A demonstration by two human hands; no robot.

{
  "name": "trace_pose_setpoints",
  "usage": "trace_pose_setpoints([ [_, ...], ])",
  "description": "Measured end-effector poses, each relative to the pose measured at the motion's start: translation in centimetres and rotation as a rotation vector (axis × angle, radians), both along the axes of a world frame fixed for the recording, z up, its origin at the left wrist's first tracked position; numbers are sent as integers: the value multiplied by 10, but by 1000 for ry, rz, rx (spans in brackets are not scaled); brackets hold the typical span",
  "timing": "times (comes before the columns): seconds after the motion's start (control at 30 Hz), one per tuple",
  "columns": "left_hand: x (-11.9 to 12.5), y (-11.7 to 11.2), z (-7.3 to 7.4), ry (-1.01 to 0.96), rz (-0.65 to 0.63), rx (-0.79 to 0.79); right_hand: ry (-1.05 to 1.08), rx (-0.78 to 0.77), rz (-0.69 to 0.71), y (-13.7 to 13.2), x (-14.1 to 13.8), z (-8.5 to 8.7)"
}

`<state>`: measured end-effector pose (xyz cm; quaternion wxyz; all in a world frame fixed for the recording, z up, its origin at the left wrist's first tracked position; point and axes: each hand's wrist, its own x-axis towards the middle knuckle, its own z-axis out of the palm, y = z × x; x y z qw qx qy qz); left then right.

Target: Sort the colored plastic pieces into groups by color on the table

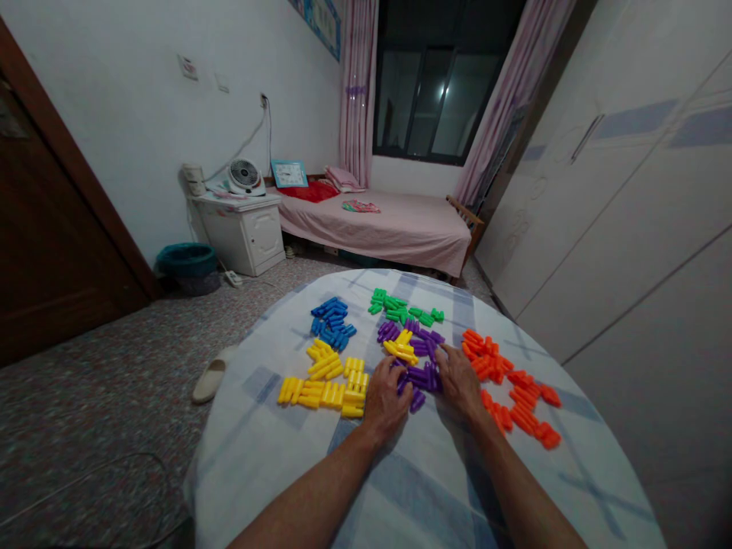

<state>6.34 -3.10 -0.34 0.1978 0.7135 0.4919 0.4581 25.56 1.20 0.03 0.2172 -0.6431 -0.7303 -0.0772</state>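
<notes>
Small rod-shaped plastic pieces lie on a round table, sorted mostly by colour. My left hand (pixel 386 396) rests at the left edge of the purple pieces (pixel 422 375), its thumb and fingers apart and curved around their near side. Against the right side of that same purple pile lies my right hand (pixel 460 380), fingers bent and touching the pieces. A few yellow pieces (pixel 402 348) sit on or among the purple ones. Just left of my left hand is a larger yellow group (pixel 325 393). Orange pieces (pixel 515 389) spread out to the right of my right hand.
Blue pieces (pixel 332 324) and green pieces (pixel 403 307) lie farther back on the checked tablecloth (pixel 400 488). Beyond the table stand a bed (pixel 389 229), a white cabinet (pixel 252 232) with a fan (pixel 245 175), and a bin (pixel 188 267). A slipper (pixel 211 377) is on the floor.
</notes>
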Motion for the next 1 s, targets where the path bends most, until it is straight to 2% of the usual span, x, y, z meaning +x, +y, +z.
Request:
trace_pose_setpoints([
  [0.13,1,2,3,-45,21,-18,107,-32,-57,30,7,6],
  [0.23,0,2,5,-67,25,-44,144,-80,-16,48,8,4],
  [0.33,0,1,6,-80,35,-81,149,-113,61,51,6,1],
  [0.43,1,1,7,-88,43,-114,132,-115,88,50,3,8],
  [0.57,1,1,7,-99,52,-142,92,-41,103,65,-14,22],
  [0.7,1,2,4,-101,70,-156,89,-86,165,82,-38,23],
  [0.83,2,2,4,-82,86,-183,116,-164,163,81,-45,16],
  [1.0,3,1,6,-43,89,-200,144,-182,178,59,-32,18],
])
